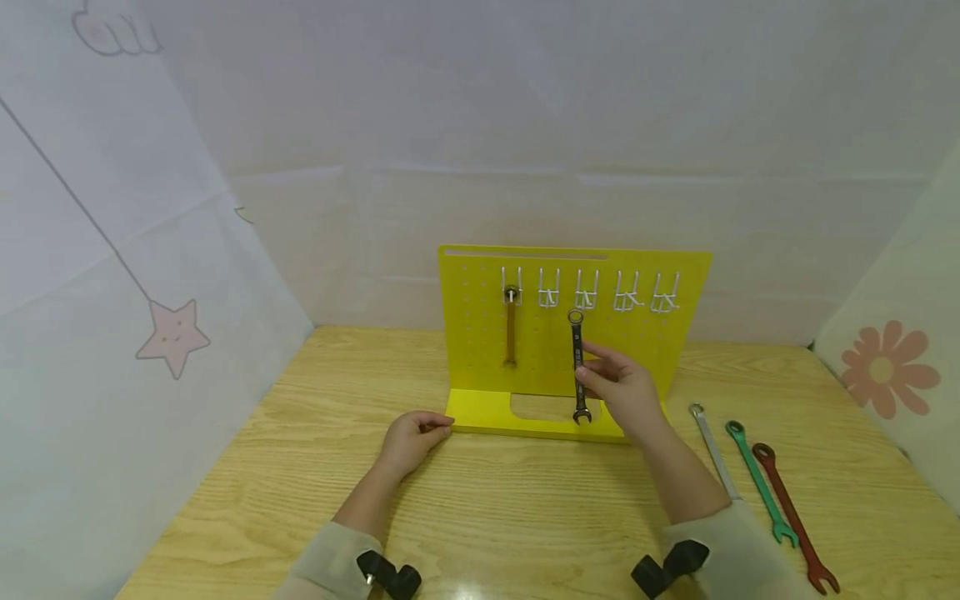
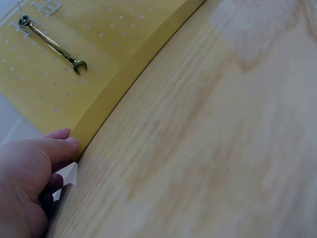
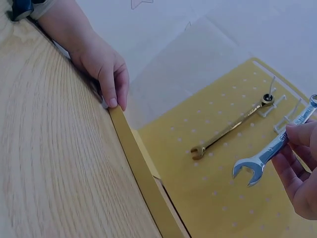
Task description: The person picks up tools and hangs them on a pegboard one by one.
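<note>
My right hand [image 1: 626, 392] pinches a dark metallic combination wrench [image 1: 577, 346] by its shaft, ring end up, in front of the yellow pegboard [image 1: 480, 333]. In the right wrist view this wrench [image 3: 271, 150] looks silvery, its open jaw pointing down and left. Down at the left front corner of the pegboard's base [image 1: 476, 408], my left hand [image 1: 408, 442] grips the edge between thumb and fingers, as the left wrist view shows too. A gold wrench [image 1: 511, 333] hangs by its ring from the leftmost white hook [image 1: 512, 287].
Several more white hooks [image 1: 549, 297] run rightward along the board. On the wooden table [image 1: 525, 508] to the right lie a silver wrench [image 1: 712, 450], a green wrench [image 1: 759, 479] and a red wrench [image 1: 793, 508]. Pale printed cloth [image 1: 465, 125] surrounds the table.
</note>
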`<state>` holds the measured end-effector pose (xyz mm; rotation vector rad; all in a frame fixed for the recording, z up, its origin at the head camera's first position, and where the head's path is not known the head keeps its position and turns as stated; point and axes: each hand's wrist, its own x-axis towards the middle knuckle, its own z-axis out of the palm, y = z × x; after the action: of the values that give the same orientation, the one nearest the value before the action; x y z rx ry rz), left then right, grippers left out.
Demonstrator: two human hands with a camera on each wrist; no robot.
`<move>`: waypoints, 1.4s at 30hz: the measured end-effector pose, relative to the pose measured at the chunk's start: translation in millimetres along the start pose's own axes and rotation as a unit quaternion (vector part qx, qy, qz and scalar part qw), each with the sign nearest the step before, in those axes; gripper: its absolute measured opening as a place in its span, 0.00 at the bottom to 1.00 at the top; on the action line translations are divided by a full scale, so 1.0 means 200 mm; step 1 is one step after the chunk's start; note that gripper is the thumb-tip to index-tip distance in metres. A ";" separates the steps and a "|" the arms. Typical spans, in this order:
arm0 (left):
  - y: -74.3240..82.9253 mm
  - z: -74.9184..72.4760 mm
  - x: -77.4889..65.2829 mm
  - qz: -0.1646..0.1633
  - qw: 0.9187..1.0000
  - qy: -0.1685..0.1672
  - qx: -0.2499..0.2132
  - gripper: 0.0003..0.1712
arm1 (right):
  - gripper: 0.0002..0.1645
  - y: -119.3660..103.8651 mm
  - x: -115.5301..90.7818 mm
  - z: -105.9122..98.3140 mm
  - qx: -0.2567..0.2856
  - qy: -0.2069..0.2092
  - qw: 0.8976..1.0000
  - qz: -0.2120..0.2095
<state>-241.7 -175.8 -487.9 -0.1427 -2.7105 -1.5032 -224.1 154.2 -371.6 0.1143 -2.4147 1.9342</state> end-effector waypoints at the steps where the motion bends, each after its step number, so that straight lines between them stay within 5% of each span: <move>1: 0.00 0.00 0.00 -0.001 1.000 0.000 0.000 0.08 | 0.28 -0.01 0.00 0.01 0.004 0.000 1.000 0.002; 42: 0.00 0.00 -0.01 0.010 1.000 0.005 0.001 0.07 | 0.27 -0.02 0.26 0.19 0.066 0.018 0.997 0.040</move>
<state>-239.2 -176.6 -487.7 -0.1620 -2.6934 -1.4917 -275.0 114.6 -372.4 -0.0147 -2.3027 2.1089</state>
